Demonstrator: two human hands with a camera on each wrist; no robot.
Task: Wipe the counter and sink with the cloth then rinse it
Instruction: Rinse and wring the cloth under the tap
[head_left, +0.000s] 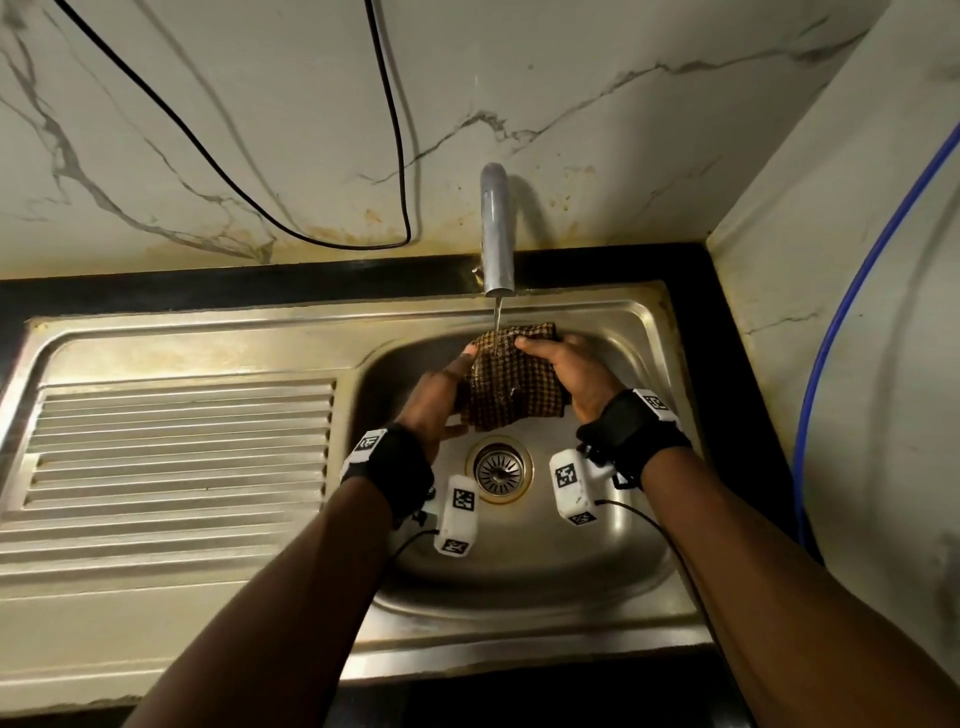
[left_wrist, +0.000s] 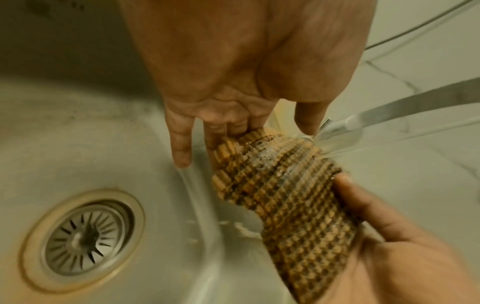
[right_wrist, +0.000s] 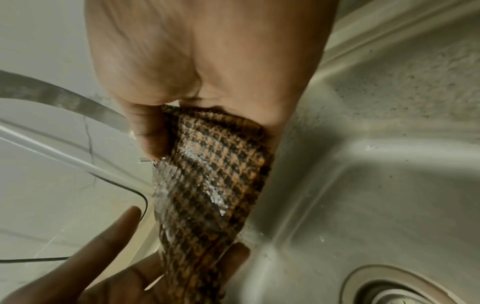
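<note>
A brown-and-orange checked cloth (head_left: 511, 382) hangs over the steel sink (head_left: 639, 525), under the water running from the tap (head_left: 496, 234). My right hand (head_left: 550, 353) grips its right side, with the thumb (right_wrist: 148, 133) pressed on top and the fingers behind. My left hand (head_left: 457, 387) lies along the cloth's left side with straight fingers (left_wrist: 182, 148). Its thumb stands apart from the fabric. In the left wrist view the cloth (left_wrist: 285, 195) is wet and shiny where the stream lands. Water runs off it into the basin.
The drain strainer (head_left: 498, 469) sits below the hands. A ribbed drainboard (head_left: 182, 441) lies to the left. A black cable (head_left: 311, 171) loops on the marble wall, and a blue hose (head_left: 852, 291) runs down the right wall. A black counter (head_left: 717, 322) borders the sink.
</note>
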